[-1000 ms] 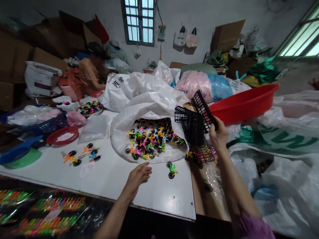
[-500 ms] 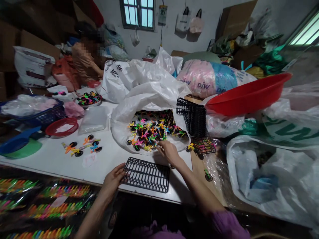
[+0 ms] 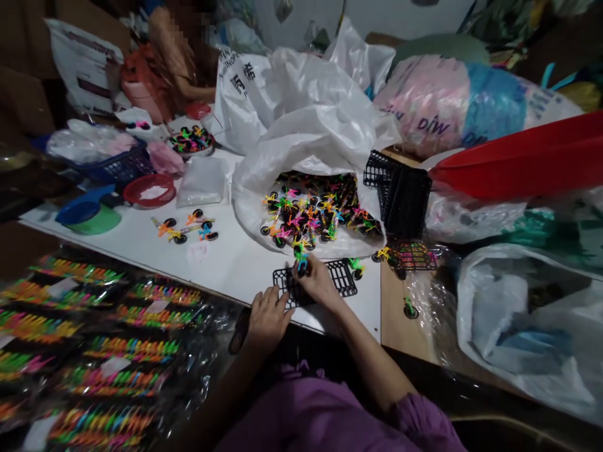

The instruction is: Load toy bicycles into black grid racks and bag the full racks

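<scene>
The black slotted plastic rack [image 3: 347, 277] lies flat at the front edge of the white table. My left hand [image 3: 269, 319] holds it at its near left corner, fingers over the edge. Pinched in my right hand [image 3: 321, 285], above the rack, are small toy bikes [image 3: 301, 262], one green and one blue; the fingertips are partly hidden. A green toy bike [image 3: 357, 269] rests by the rack's right end. Just behind, a white sack [image 3: 249, 210] gapes toward me, with a pile of colourful toy bikes [image 3: 311, 216] in its mouth.
Several loose bikes [image 3: 181, 229] and a red basket [image 3: 149, 190] lie on the left. Stacked black racks [image 3: 407, 201] stand right of the sack, near a big red basin [image 3: 518, 166]. Packed bikes [image 3: 113, 364] lie below left. Another person [image 3: 174, 56] sits at the back left.
My right hand has come from the sack's mouth to above the rack, with toy bikes in it. My left hand stays at the rack's left end. The view has tilted downward.
</scene>
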The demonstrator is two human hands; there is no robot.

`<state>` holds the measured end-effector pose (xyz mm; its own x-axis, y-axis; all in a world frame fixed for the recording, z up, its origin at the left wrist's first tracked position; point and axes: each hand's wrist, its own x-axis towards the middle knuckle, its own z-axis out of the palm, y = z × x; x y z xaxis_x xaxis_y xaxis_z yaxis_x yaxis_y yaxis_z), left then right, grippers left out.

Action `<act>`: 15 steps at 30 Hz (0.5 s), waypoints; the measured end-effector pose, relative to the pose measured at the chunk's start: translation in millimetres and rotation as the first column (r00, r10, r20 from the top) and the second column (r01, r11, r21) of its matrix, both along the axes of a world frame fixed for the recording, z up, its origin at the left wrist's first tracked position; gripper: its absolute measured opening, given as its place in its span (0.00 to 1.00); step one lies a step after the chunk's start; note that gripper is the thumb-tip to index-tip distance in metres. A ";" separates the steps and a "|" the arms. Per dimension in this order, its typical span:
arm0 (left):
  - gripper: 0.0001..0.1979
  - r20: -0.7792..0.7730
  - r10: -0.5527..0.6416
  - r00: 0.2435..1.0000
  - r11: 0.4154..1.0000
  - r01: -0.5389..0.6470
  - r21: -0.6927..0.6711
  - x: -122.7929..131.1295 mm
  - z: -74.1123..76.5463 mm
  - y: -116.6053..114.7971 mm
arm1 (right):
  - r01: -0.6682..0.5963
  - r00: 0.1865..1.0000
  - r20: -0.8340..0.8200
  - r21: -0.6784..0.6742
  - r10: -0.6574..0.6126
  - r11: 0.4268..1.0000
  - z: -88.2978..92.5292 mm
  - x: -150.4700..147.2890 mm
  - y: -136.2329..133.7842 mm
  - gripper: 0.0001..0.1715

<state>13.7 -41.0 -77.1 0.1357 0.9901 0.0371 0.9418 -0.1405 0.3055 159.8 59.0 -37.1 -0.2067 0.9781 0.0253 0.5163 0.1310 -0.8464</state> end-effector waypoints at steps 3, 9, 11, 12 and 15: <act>0.21 0.004 0.000 1.000 1.000 0.000 -0.006 9.6 2.8 -3.5 | -0.001 0.997 -0.083 -0.106 -0.008 0.994 -18.1 -15.6 -17.4 0.14; 0.18 -0.076 -0.035 0.996 0.998 0.038 0.043 4.4 4.1 -6.6 | -0.075 0.996 0.040 -0.021 0.075 0.997 -19.9 -38.5 -15.9 0.09; 0.17 -0.103 -0.044 0.994 0.992 0.056 0.116 4.6 -0.9 -8.4 | -0.103 0.977 0.190 0.007 0.100 0.995 -20.0 -43.8 -18.6 0.07; 0.16 -0.108 -0.047 0.993 0.985 0.065 0.163 4.7 -4.1 -8.7 | -0.115 0.962 0.250 0.023 0.106 0.993 -20.6 -46.7 -20.2 0.08; 0.15 -0.101 -0.026 0.994 0.953 0.056 0.299 3.8 -11.8 -5.9 | -0.161 0.924 0.361 0.071 0.125 0.984 -22.7 -55.6 -21.3 0.09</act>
